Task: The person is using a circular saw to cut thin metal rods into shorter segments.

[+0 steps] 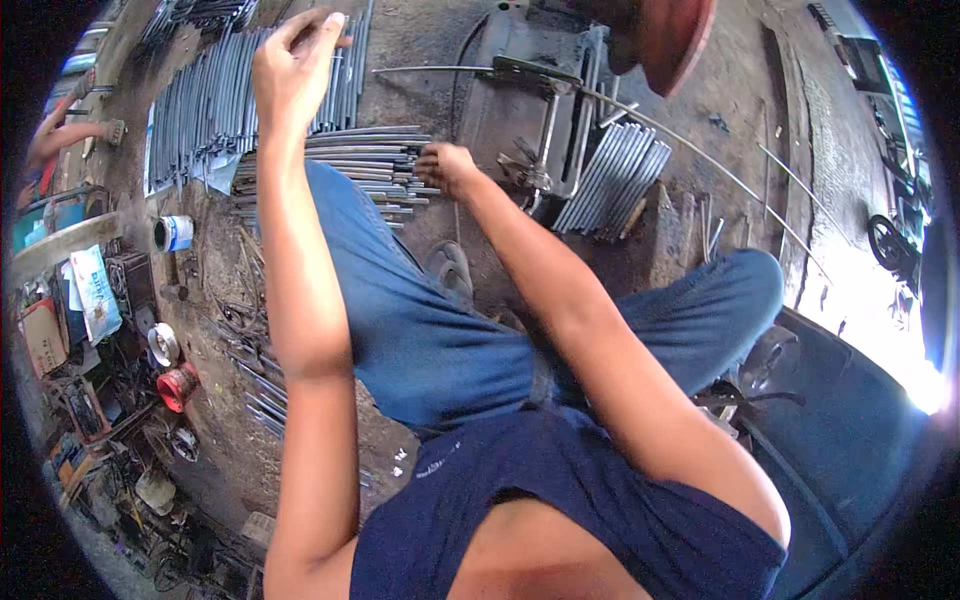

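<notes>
The person's left hand was raised high, its fingers pinched together on the near end of a thin, long grey metal rod, which ran from that pinch across to a dark steel bending machine standing on the dirty concrete floor. The right hand reached down to a stack of short grey metal rods lying on the floor just before the machine; its fingers curled loosely over the rod ends, though whether they gripped one could not be told. A second bundle of grey rods leaned against the machine's far side. Farther along the floor lay a wide spread of long grey bars. Near the floor's left edge stood a small white tin and a red spool. Another person's gloved hand showed at the far left.
</notes>
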The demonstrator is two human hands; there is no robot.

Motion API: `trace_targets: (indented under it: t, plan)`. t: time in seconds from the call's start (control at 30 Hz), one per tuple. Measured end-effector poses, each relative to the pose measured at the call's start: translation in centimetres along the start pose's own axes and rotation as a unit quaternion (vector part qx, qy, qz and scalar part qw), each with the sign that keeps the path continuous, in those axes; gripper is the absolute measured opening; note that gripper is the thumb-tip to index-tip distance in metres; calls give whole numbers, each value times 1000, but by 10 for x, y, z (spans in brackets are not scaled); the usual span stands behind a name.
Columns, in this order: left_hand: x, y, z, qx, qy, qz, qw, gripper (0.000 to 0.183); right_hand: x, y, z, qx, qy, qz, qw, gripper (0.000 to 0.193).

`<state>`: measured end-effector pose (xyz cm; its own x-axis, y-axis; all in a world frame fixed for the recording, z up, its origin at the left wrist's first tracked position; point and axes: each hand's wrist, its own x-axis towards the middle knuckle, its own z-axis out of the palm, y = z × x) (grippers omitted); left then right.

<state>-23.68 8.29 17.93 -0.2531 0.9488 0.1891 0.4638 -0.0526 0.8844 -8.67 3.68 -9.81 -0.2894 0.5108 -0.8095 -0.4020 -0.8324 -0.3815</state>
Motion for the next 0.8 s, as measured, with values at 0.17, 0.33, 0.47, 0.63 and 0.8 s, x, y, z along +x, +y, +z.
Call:
trace_targets:
  t: [0.17, 0.33, 0.47, 0.63, 0.8]
  plan:
    - [-3, 4, 5, -35, 7, -40, 999, 30, 125, -57, 54, 202, 61, -17, 977, 14]
    - [3, 3, 8, -105, 15, -85, 991, 30, 210, -97, 66, 348, 161, -31, 923, 18]
    - [9, 0, 9, -105, 11, -96, 990, 29, 207, -110, 67, 318, 187, -73, 926, 20]
    - [9, 0, 6, -99, 32, -96, 990, 30, 165, -125, 96, 389, 211, -194, 875, 15]
    - [5, 17, -7, -113, 187, -23, 976, 27, 98, -132, 104, 346, 224, -246, 877, 21]
